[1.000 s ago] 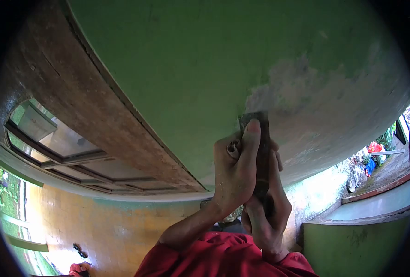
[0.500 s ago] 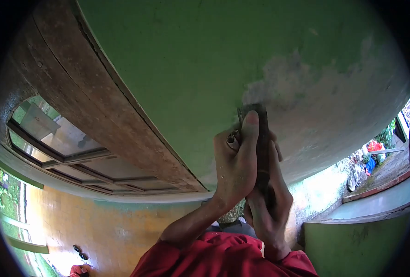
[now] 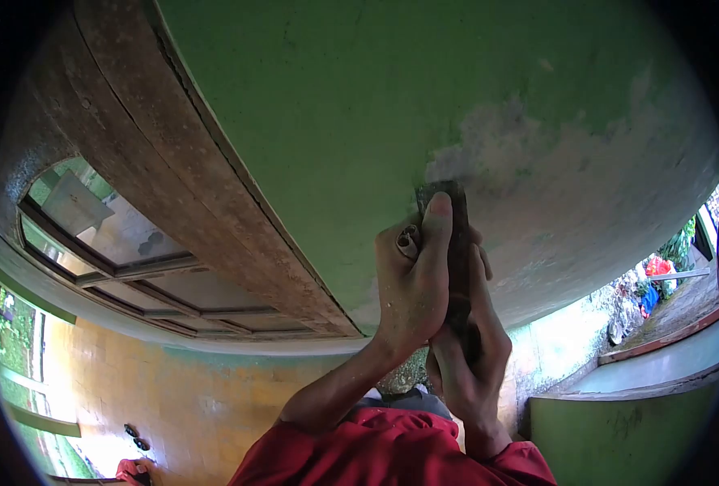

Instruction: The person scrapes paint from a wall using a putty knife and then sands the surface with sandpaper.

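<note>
A dark, flat scraper [image 3: 458, 279] points up against the green wall [image 3: 335, 121], its front edge right at the border of a bare grey patch [image 3: 521, 154]. My left hand [image 3: 416, 279] is closed on it from the left, thumb pressed along its top near the front edge. A small curled, rolled-looking piece [image 3: 408, 240] shows at the left hand's bent fingers. Lower down, my right hand [image 3: 477, 352] wraps round the handle end, with fingers stretched up along the scraper's right side.
Left of the green wall runs a worn wooden frame [image 3: 189, 178] beside a paned window [image 3: 125, 219]. Below lies a yellowish tiled floor [image 3: 214, 397] with dark footwear [image 3: 137, 437] on it. A low green wall [image 3: 619, 429] with a ledge stands at the right.
The view has shifted slightly, so the window and frame sit a little further right. Both hands keep their hold on the scraper, at nearly the same spot on the wall.
</note>
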Demonstrator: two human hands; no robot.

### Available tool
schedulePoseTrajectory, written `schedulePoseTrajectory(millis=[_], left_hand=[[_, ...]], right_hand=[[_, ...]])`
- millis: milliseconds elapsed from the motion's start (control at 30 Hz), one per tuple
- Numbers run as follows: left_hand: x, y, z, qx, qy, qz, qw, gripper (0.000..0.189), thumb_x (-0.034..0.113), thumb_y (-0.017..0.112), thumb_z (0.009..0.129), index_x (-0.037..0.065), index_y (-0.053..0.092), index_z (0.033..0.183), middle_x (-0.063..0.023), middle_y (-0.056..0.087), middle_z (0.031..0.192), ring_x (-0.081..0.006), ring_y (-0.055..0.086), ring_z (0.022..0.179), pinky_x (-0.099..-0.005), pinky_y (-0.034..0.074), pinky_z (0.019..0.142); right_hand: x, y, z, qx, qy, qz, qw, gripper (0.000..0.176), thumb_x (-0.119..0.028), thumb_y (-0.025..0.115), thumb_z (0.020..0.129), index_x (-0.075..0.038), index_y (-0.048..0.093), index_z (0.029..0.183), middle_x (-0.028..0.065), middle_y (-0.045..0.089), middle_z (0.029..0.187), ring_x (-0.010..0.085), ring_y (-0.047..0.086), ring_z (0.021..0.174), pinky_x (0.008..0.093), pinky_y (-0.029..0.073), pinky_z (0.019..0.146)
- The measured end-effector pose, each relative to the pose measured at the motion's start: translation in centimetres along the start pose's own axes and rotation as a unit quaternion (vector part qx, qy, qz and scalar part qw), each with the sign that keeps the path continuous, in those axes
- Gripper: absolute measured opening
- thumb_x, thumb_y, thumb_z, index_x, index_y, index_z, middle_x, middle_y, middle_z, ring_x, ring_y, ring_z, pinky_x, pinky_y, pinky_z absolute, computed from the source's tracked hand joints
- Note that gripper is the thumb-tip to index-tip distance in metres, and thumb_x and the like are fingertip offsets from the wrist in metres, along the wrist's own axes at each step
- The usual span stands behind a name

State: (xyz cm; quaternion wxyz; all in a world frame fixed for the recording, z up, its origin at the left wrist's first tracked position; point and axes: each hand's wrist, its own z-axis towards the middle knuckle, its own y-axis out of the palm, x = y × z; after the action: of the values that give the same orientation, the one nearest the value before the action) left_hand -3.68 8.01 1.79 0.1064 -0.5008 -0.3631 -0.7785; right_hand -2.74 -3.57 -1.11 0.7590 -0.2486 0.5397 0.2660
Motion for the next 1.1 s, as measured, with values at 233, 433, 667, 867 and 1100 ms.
schedulePoseTrajectory(millis=[233, 433, 667, 867, 1100], left_hand=[[-0.4, 0.0, 0.3, -0.01, 0.022, 0.027, 0.999, 0.045, 0.029, 0.047, 0.106, -0.002, 0.06, 0.076, -0.0064, 0.061, 0.062, -0.0128, 0.06, 0.053, -0.0258, 0.045, 0.048], [1.5, 0.7, 1.2, -0.041, 0.049, 0.055, 0.996, 0.046, 0.03, 0.048, 0.106, -0.002, 0.061, 0.075, -0.0064, 0.062, 0.062, -0.0113, 0.059, 0.053, -0.0253, 0.044, 0.048], [1.5, 1.2, 1.1, -0.022, 0.012, -0.006, 1.0, 0.048, 0.032, 0.048, 0.106, -0.001, 0.06, 0.073, -0.0061, 0.061, 0.061, -0.0115, 0.059, 0.054, -0.0253, 0.044, 0.048], [1.6, 1.2, 1.7, -0.048, 0.056, 0.022, 0.997, 0.046, 0.031, 0.049, 0.106, -0.001, 0.061, 0.075, -0.0062, 0.061, 0.061, -0.0126, 0.06, 0.053, -0.0259, 0.045, 0.048], [1.3, 1.3, 1.4, -0.022, 0.046, 0.013, 0.999, 0.046, 0.029, 0.048, 0.106, -0.001, 0.061, 0.074, -0.0059, 0.061, 0.061, -0.0118, 0.06, 0.053, -0.0255, 0.044, 0.047]], right_hand=[[-0.7, -0.2, 0.1, -0.014, 0.031, 0.062, 0.997, 0.072, 0.005, 0.048, 0.084, 0.01, 0.023, 0.151, 0.029, 0.051, 0.14, 0.0249, 0.056, 0.123, 0.0301, 0.044, 0.099], [-2.2, 0.0, 1.1, 0.014, 0.035, 0.074, 0.997, 0.072, 0.006, 0.048, 0.085, 0.009, 0.023, 0.152, 0.0268, 0.059, 0.13, 0.0211, 0.06, 0.114, 0.0282, 0.046, 0.094], [-1.4, 0.0, 1.0, 0.028, -0.025, -0.02, 0.999, 0.072, 0.005, 0.047, 0.085, 0.006, 0.023, 0.153, 0.0188, 0.063, 0.111, 0.0147, 0.053, 0.086, 0.0261, 0.039, 0.071], [-2.2, 0.2, 1.9, 0.043, -0.051, -0.007, 0.998, 0.076, 0.003, 0.045, 0.082, 0.003, 0.025, 0.154, 0.0099, 0.069, 0.09, 0.0038, 0.049, 0.05, 0.0206, 0.034, 0.042], [-2.5, -0.1, 1.6, 0.034, -0.039, 0.005, 0.999, 0.076, 0.004, 0.044, 0.08, 0.004, 0.024, 0.154, 0.0137, 0.069, 0.1, 0.0042, 0.048, 0.048, 0.0203, 0.035, 0.042]])
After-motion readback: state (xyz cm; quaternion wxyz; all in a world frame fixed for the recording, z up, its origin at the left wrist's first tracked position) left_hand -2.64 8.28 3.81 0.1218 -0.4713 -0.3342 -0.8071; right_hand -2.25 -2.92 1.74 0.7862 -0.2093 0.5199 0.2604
